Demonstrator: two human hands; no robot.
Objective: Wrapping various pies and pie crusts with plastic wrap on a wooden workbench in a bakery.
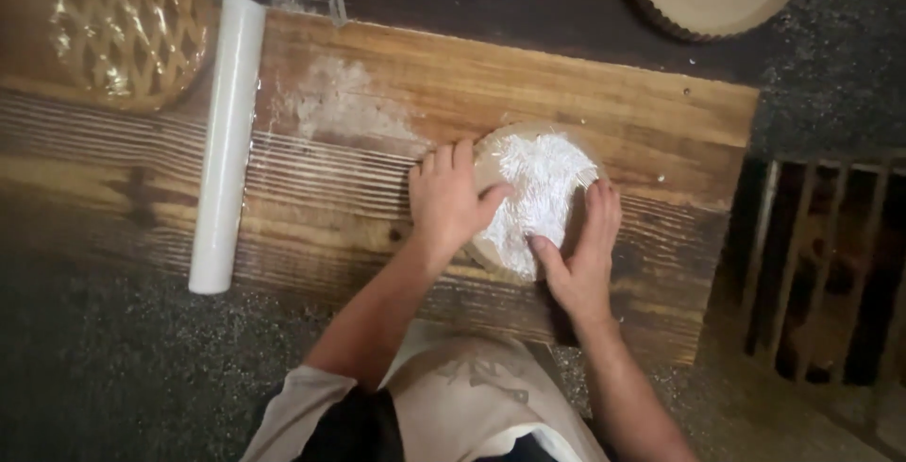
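Hands press open fingers on wrapped dough disc, its underside perhaps unwrapped, hidden.

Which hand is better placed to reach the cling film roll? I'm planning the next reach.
Probably the left hand: it rests on the wrapped dough disc's left edge, toward the cling film roll. The right hand sits on the far side.

Bare board beyond both hands; film roll barring the left.
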